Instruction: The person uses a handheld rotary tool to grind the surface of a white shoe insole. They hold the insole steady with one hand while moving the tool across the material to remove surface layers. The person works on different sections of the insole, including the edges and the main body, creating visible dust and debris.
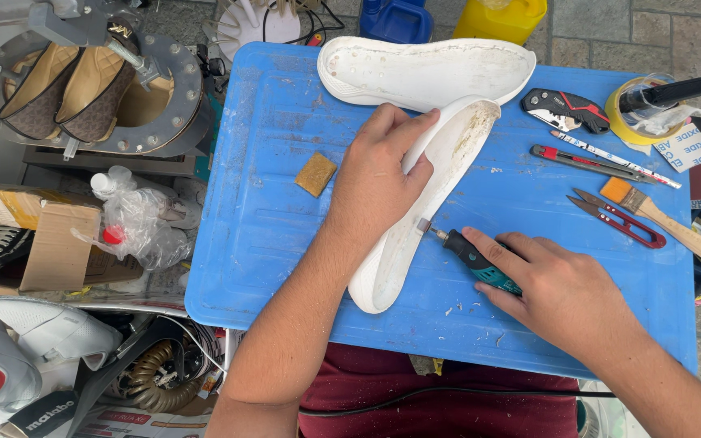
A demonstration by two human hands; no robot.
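My left hand [376,182] presses down on a white shoe sole [399,243] that lies diagonally on the blue plastic work surface [261,243], its glue-stained inner side up. My right hand [557,292] grips a small dark and teal rotary tool [470,258]. The tool's grinding tip touches the sole's right edge near the middle. A second white sole [427,71] lies at the back of the surface, partly under the first one's tip.
A brown sanding block [316,173] lies left of my left hand. At right lie a folding utility knife [565,108], a red cutter, red thread snips [620,217], a paintbrush [659,217] and a tape roll [638,109]. Shoes and a metal press stand at left.
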